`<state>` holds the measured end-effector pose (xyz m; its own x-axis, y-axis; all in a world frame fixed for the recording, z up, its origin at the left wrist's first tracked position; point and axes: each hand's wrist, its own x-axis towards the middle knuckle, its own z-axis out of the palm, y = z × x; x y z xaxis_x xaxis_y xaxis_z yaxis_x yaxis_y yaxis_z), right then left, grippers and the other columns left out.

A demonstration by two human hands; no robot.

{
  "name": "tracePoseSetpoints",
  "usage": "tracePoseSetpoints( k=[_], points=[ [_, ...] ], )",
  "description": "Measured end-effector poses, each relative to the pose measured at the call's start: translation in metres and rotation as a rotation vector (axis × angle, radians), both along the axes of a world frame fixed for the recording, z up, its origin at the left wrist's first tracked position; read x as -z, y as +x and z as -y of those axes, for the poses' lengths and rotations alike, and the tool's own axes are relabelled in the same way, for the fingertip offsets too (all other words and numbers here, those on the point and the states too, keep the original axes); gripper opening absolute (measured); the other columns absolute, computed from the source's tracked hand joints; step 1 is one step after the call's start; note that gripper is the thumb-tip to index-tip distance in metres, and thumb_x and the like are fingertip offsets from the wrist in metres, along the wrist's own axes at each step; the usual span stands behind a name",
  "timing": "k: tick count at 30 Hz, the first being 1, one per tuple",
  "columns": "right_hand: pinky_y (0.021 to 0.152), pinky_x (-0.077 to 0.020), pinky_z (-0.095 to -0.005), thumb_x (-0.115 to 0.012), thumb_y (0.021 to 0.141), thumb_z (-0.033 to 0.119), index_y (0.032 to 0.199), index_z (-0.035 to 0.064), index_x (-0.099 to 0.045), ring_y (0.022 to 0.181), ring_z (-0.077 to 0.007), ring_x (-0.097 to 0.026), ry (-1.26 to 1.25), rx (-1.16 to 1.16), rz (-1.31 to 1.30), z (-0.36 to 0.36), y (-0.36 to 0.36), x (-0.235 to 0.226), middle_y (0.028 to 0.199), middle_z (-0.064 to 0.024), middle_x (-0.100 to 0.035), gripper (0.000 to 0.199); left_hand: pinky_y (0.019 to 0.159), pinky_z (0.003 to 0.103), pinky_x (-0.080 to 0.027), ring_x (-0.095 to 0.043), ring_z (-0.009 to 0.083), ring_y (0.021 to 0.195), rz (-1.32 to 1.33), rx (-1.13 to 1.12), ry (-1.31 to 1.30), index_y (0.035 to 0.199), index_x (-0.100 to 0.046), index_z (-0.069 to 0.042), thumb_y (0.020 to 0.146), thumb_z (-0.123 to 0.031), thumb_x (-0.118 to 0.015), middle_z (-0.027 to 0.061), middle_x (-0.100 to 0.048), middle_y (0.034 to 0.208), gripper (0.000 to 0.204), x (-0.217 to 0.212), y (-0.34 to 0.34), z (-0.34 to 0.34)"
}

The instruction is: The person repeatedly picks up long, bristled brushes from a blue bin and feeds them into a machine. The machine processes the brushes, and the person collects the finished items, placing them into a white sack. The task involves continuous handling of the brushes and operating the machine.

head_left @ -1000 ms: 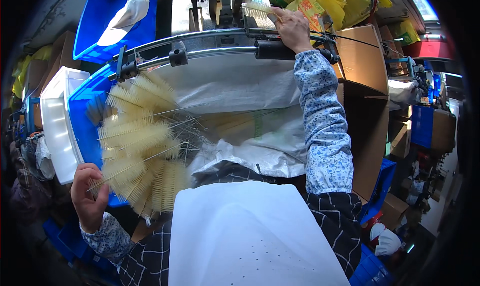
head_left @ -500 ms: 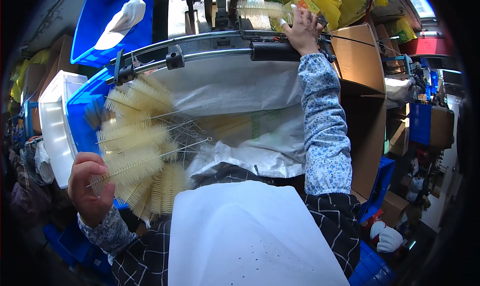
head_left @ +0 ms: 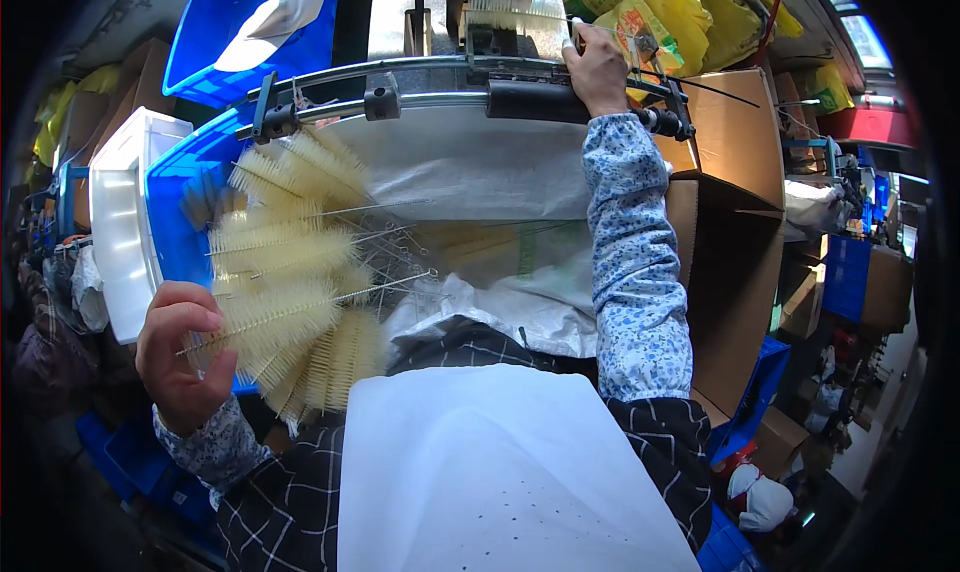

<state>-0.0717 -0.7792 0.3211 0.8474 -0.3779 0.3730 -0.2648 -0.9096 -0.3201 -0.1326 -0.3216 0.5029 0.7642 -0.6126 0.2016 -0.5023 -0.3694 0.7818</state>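
Note:
A pile of cream bottle brushes [head_left: 290, 242] with twisted-wire handles lies at the left, over a blue bin. My left hand [head_left: 185, 357] is curled around the bristle end of the lowest-left bottle brush [head_left: 275, 324], thumb and forefinger on either side. Another bottle brush [head_left: 515, 14] lies level at the metal machine [head_left: 410, 32] at the top. My right hand [head_left: 600, 67] reaches up there, closed at that brush's wire handle, with white coverings on its fingertips. The exact finger contact is partly hidden.
Two metal rails [head_left: 430, 100] with a black sleeve cross before the machine. A white woven sheet [head_left: 480, 172] hangs below them. Open cardboard boxes [head_left: 735, 132] stand at the right, yellow bags [head_left: 655, 22] behind. A blue bin [head_left: 215, 47] holding a white cap and a white tray [head_left: 120, 222] are at the left.
The view has shifted slightly, moving the surroundings a little. My right hand sits lower and closer to the black sleeve, and more of the brush's wire shows past it. My left hand stays at its brush.

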Motion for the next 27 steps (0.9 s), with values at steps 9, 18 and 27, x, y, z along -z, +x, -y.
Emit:
tracePoseSetpoints(
  k=[9, 18, 27],
  points=[
    [0.071, -0.0400, -0.0422, -0.055, 0.074, 0.019, 0.101, 0.0054, -0.058, 0.088, -0.0271, -0.057, -0.003, 0.014, -0.026, -0.065, 0.024, -0.005, 0.096, -0.0108, -0.058, 0.030, 0.066, 0.028, -0.041, -0.048, 0.0174, 0.070, -0.004, 0.072, -0.002, 0.084, -0.049, -0.002, 0.053, -0.001, -0.060, 0.0111, -0.050, 0.080, 0.032, -0.002, 0.001, 0.011],
    [0.072, -0.0405, -0.0438, -0.057, 0.074, 0.019, 0.102, 0.0046, -0.058, 0.089, -0.0281, -0.056, 0.004, -0.006, -0.056, -0.085, 0.029, -0.009, 0.097, -0.0111, -0.058, 0.032, 0.067, 0.027, -0.041, -0.049, 0.0174, 0.071, -0.020, 0.104, -0.007, 0.084, -0.050, -0.002, 0.053, 0.000, -0.060, 0.0107, -0.049, 0.080, 0.033, 0.000, 0.001, 0.012],
    [0.073, -0.0414, -0.0428, -0.059, 0.072, 0.020, 0.101, 0.0071, -0.059, 0.091, -0.0257, -0.056, -0.037, -0.017, 0.048, 0.019, -0.006, 0.005, 0.099, -0.0090, -0.059, 0.032, 0.066, 0.027, -0.040, -0.048, 0.0174, 0.070, -0.025, 0.053, -0.029, 0.084, -0.049, -0.002, 0.051, 0.000, -0.058, 0.0111, -0.050, 0.078, 0.034, 0.005, 0.002, 0.004]
  ],
)
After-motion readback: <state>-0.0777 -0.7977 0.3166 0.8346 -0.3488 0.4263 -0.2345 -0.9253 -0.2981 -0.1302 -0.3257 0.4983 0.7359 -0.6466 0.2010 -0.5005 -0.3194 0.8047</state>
